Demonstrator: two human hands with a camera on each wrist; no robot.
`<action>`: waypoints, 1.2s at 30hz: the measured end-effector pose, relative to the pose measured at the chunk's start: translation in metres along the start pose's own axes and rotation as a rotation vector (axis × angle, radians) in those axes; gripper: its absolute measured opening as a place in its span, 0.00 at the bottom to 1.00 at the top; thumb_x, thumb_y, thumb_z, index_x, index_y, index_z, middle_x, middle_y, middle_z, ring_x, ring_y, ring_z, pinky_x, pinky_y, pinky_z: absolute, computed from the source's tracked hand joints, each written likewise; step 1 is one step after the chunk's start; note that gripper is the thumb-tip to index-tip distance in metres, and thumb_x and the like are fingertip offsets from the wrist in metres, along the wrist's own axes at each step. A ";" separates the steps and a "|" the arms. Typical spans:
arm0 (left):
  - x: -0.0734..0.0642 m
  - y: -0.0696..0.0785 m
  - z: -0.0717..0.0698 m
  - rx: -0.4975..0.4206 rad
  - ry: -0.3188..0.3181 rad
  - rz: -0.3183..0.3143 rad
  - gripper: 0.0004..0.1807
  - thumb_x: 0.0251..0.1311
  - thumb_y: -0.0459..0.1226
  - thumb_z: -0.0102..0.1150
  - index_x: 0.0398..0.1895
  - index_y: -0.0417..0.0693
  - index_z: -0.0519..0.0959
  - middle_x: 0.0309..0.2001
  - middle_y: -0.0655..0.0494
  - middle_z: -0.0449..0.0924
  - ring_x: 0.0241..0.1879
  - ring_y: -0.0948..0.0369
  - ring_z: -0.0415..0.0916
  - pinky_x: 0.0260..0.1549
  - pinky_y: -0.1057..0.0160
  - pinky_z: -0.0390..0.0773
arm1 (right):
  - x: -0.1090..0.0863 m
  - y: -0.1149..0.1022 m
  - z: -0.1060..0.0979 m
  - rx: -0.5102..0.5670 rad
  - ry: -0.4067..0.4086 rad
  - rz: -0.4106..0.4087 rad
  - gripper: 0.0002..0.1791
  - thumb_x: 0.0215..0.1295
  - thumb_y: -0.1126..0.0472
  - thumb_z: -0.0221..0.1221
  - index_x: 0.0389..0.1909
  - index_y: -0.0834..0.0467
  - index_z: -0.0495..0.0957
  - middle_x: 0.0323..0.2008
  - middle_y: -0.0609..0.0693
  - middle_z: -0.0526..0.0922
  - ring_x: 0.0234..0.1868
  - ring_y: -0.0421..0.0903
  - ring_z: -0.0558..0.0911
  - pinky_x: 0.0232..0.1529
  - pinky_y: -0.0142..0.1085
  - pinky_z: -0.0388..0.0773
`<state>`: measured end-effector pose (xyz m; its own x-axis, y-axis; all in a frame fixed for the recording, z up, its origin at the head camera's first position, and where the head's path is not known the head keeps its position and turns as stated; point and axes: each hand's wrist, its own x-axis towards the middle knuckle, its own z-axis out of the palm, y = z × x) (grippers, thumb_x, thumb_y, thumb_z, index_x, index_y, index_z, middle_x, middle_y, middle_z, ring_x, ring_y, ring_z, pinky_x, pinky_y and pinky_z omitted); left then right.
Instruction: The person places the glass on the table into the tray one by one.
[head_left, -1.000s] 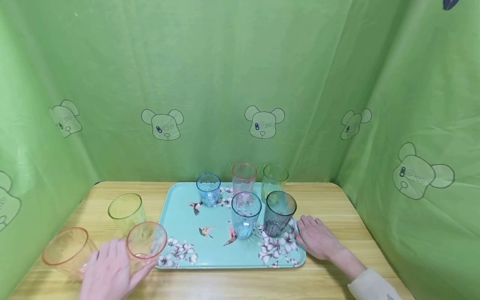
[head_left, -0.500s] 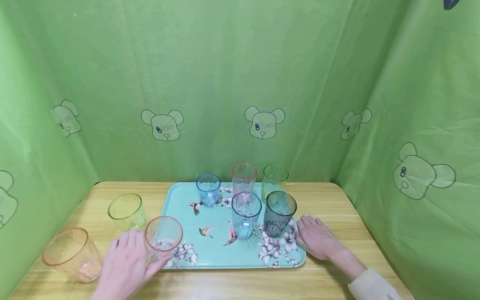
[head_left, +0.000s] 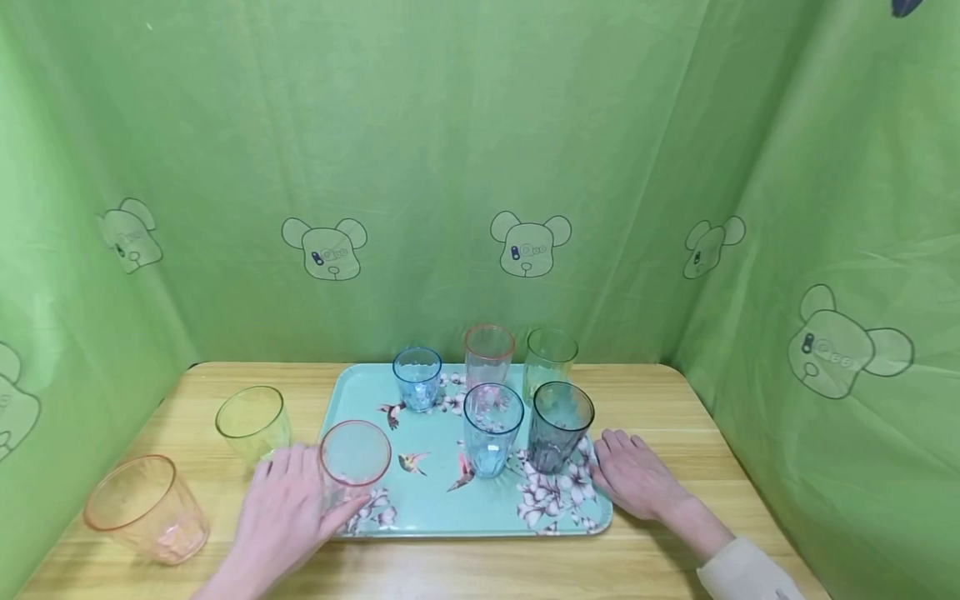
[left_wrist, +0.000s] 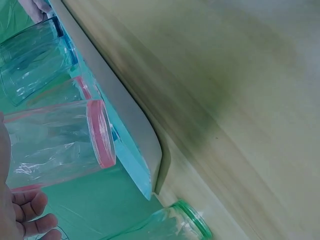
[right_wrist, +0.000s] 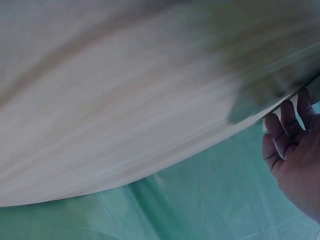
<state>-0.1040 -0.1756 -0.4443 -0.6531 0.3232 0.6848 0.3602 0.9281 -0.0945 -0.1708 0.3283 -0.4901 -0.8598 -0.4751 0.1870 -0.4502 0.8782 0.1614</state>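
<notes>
My left hand (head_left: 281, 510) holds a clear glass with a pink rim (head_left: 356, 457) over the front left corner of the turquoise tray (head_left: 431, 512). In the left wrist view the pink base of this glass (left_wrist: 55, 142) shows close to the tray edge. My right hand (head_left: 636, 477) rests by the tray's right edge, its fingers extended and its thumb right at the rim. On the tray stand a small blue glass (head_left: 417, 382), a pink-rimmed glass (head_left: 489, 343), a green glass (head_left: 550, 350), a light blue glass (head_left: 492, 437) and a dark grey glass (head_left: 557, 433).
Left of the tray, on the wooden table (head_left: 675, 400), stand a yellow-green glass (head_left: 255, 421) and an orange-pink glass (head_left: 146, 508). A green curtain (head_left: 420, 125) with bear-head prints encloses the back and both sides.
My left hand has carried the pink-rimmed glass right and slightly back, from beside the orange-pink glass to over the tray's left part. The right hand stays where it was.
</notes>
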 end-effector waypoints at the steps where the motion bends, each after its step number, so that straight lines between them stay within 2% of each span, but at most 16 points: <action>1: 0.001 0.000 0.001 -0.003 0.004 0.004 0.53 0.67 0.79 0.25 0.34 0.37 0.75 0.28 0.47 0.72 0.30 0.52 0.67 0.31 0.59 0.63 | 0.000 0.000 0.000 -0.002 0.000 -0.001 0.12 0.74 0.52 0.58 0.35 0.54 0.71 0.34 0.48 0.70 0.38 0.45 0.71 0.42 0.44 0.73; 3: 0.003 0.001 0.004 -0.010 -0.002 0.006 0.51 0.66 0.79 0.33 0.34 0.37 0.75 0.29 0.47 0.73 0.30 0.52 0.68 0.31 0.59 0.64 | 0.000 0.000 -0.001 -0.003 -0.004 0.001 0.12 0.74 0.51 0.58 0.35 0.54 0.71 0.34 0.48 0.70 0.38 0.45 0.71 0.43 0.44 0.73; 5: 0.004 0.001 0.006 -0.015 -0.019 0.001 0.50 0.65 0.79 0.36 0.35 0.37 0.76 0.30 0.47 0.74 0.31 0.52 0.69 0.31 0.59 0.65 | 0.000 0.000 -0.001 -0.003 -0.006 0.001 0.12 0.74 0.51 0.58 0.35 0.54 0.70 0.34 0.48 0.70 0.38 0.45 0.71 0.43 0.44 0.73; 7: 0.005 0.001 0.008 -0.019 -0.044 -0.003 0.49 0.61 0.78 0.44 0.36 0.37 0.76 0.31 0.47 0.76 0.32 0.53 0.71 0.31 0.59 0.67 | 0.000 0.000 0.000 -0.004 -0.006 -0.001 0.12 0.74 0.51 0.58 0.35 0.54 0.70 0.34 0.48 0.70 0.38 0.46 0.71 0.43 0.44 0.73; 10: 0.007 0.003 0.011 -0.014 -0.073 -0.008 0.48 0.61 0.78 0.45 0.38 0.38 0.77 0.31 0.47 0.77 0.32 0.54 0.71 0.32 0.59 0.68 | 0.000 0.000 0.000 -0.004 -0.003 -0.002 0.12 0.74 0.52 0.58 0.35 0.54 0.70 0.34 0.48 0.70 0.38 0.46 0.71 0.43 0.44 0.73; 12: 0.010 0.004 0.014 -0.014 -0.084 -0.003 0.47 0.59 0.77 0.50 0.37 0.38 0.77 0.31 0.47 0.77 0.33 0.53 0.71 0.32 0.59 0.69 | 0.000 -0.001 0.000 -0.005 -0.002 -0.003 0.12 0.74 0.52 0.58 0.35 0.54 0.70 0.34 0.48 0.70 0.38 0.46 0.71 0.42 0.43 0.72; 18: 0.021 0.007 0.025 -0.016 -0.103 0.004 0.48 0.61 0.78 0.47 0.37 0.37 0.77 0.31 0.48 0.76 0.32 0.55 0.69 0.30 0.60 0.68 | 0.000 0.000 -0.001 -0.006 -0.004 -0.006 0.12 0.74 0.52 0.58 0.35 0.54 0.70 0.33 0.47 0.69 0.38 0.45 0.71 0.42 0.43 0.72; 22: 0.026 0.009 0.032 -0.029 -0.132 -0.014 0.47 0.59 0.77 0.51 0.38 0.37 0.77 0.31 0.49 0.75 0.31 0.57 0.67 0.29 0.62 0.67 | 0.000 0.001 -0.001 -0.002 -0.008 -0.004 0.12 0.74 0.51 0.58 0.34 0.53 0.70 0.33 0.47 0.69 0.37 0.45 0.70 0.41 0.42 0.71; 26: 0.035 0.013 0.037 -0.074 -0.172 -0.047 0.45 0.57 0.74 0.58 0.41 0.37 0.77 0.33 0.49 0.76 0.32 0.58 0.68 0.31 0.61 0.71 | 0.000 0.001 -0.001 -0.004 -0.007 -0.003 0.12 0.74 0.52 0.58 0.34 0.53 0.69 0.32 0.47 0.68 0.37 0.45 0.69 0.41 0.42 0.71; 31: 0.046 0.019 0.043 -0.126 -0.167 -0.060 0.45 0.52 0.72 0.66 0.43 0.37 0.76 0.35 0.49 0.76 0.34 0.56 0.70 0.36 0.59 0.75 | 0.001 0.000 -0.002 -0.004 -0.008 -0.011 0.12 0.74 0.51 0.58 0.34 0.54 0.70 0.33 0.47 0.69 0.37 0.45 0.70 0.42 0.43 0.73; 36: 0.052 0.025 0.047 -0.149 -0.191 -0.064 0.45 0.57 0.73 0.61 0.45 0.36 0.76 0.38 0.47 0.78 0.37 0.55 0.72 0.38 0.59 0.76 | 0.001 0.000 -0.003 -0.006 -0.013 -0.008 0.12 0.74 0.51 0.58 0.34 0.54 0.70 0.33 0.47 0.69 0.37 0.45 0.70 0.42 0.43 0.73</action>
<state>-0.1605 -0.1270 -0.4452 -0.7864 0.3071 0.5360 0.3994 0.9147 0.0620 -0.1707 0.3275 -0.4874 -0.8591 -0.4816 0.1731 -0.4560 0.8739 0.1683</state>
